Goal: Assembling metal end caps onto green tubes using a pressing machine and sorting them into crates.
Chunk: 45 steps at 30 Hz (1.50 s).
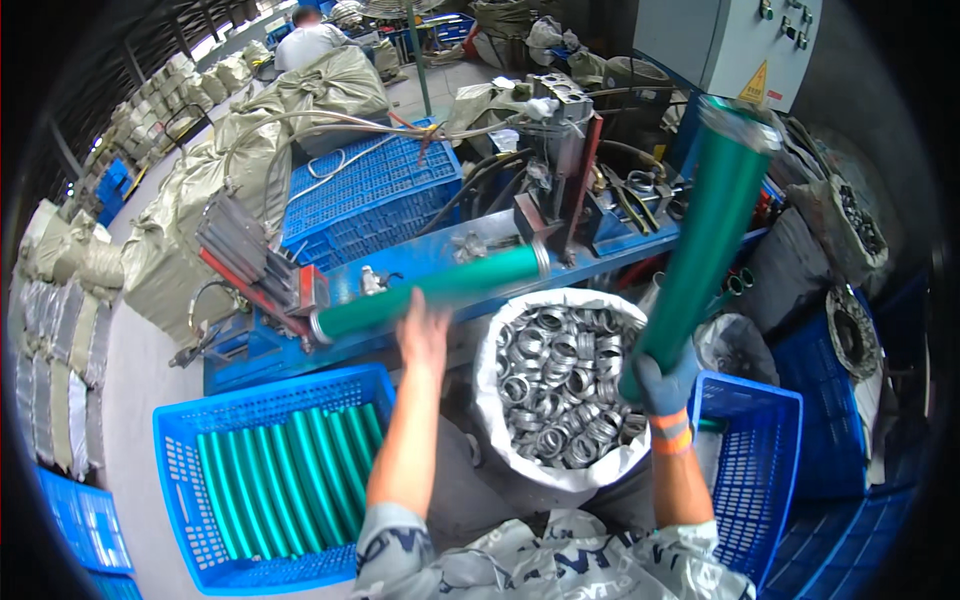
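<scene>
My bare left hand (pixel 425 325), a little blurred, has its thumb against the front of a green tube (pixel 480 272) and its other fingers mostly hidden. This tube lies slantwise over the blue machine bench (pixel 410 262), a silver ring at each end, its ends near the steel fixtures. In a dark grey glove with an orange cuff, my right hand (pixel 667 383) grips the lower end of another green tube (pixel 705 225). That one stands tilted upward, its silver-rimmed top near the control cabinet. Between my forearms is a white sack (pixel 490 400) full of metal rings (pixel 560 375).
A blue crate (pixel 175 490) of green tubes stands at lower left, another blue crate (pixel 790 440) at right. Stacked blue crates (pixel 375 185) and tan sacks (pixel 325 95) lie behind the bench. A grey control cabinet (pixel 680 40) is at back right. Far off sits a person (pixel 305 45).
</scene>
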Tool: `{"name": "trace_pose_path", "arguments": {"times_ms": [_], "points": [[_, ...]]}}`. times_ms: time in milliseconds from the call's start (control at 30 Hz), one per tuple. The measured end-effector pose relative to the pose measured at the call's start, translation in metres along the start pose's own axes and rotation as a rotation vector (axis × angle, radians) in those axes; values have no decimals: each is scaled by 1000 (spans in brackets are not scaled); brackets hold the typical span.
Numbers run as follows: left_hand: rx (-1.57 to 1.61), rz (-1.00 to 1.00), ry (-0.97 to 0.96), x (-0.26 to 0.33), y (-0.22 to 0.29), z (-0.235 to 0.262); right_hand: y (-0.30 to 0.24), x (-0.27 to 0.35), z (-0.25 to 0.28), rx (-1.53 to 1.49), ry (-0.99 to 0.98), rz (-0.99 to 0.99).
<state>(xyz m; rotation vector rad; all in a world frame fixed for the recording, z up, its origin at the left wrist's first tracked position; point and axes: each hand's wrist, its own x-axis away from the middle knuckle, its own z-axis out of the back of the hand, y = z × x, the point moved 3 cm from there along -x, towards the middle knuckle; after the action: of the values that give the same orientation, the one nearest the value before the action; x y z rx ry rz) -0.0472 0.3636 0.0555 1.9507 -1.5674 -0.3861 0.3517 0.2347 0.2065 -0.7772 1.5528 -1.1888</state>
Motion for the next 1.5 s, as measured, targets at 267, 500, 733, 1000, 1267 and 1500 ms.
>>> {"name": "trace_pose_path", "arguments": {"times_ms": [267,500,733,1000,1267,1500], "points": [[-112,38,271,-153,-12,49,25,100,98,-77,50,-170],[-89,21,303,-163,-23,50,58,107,108,-117,88,-223],[-152,60,459,-155,-17,39,66,100,86,-125,58,-178],[-8,-97,323,-156,-11,52,60,96,82,-159,61,-172],[-64,-46,344,-159,-7,51,37,89,91,-190,34,-133],[-128,-18,331,-145,-9,55,26,129,215,12,318,-280]]}}
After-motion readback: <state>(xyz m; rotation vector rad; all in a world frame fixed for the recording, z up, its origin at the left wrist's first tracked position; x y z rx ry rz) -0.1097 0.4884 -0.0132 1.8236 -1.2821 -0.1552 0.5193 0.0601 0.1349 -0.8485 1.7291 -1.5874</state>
